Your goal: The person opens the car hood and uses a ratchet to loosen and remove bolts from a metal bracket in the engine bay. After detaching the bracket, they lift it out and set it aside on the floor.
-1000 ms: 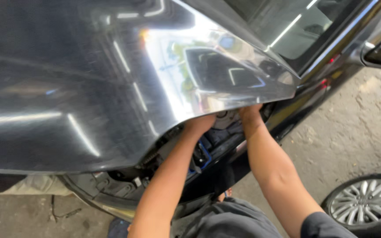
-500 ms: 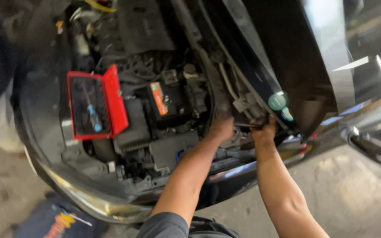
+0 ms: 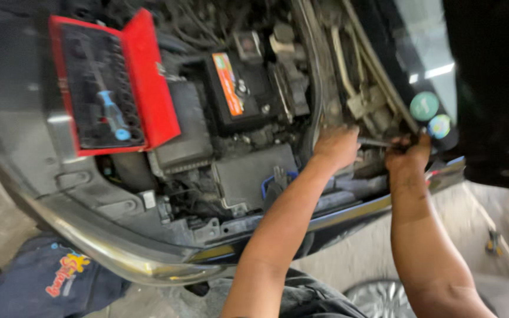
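Observation:
Both of my arms reach into an open car engine bay. My left hand point(image 3: 337, 147) is curled, knuckles up, at the right side of the bay, over one end of a thin metal rod point(image 3: 377, 142). My right hand point(image 3: 407, 158) is fisted around the rod's other end, just below a green round cap point(image 3: 424, 106) and a blue-green cap point(image 3: 440, 126). The fingertips of both hands are hidden.
An open red tool case point(image 3: 154, 82) with a blue-handled driver point(image 3: 112, 112) lies on the left of the bay. A black battery point(image 3: 234, 88) with an orange label sits mid-bay. Dark cloth point(image 3: 54, 282) and a wheel rim point(image 3: 384, 297) lie on the concrete floor below the bumper point(image 3: 119, 256).
A second ago a glossy dark body panel filled the view with my hands under its edge. Now the open engine bay shows, closer, and both hands are at its right side.

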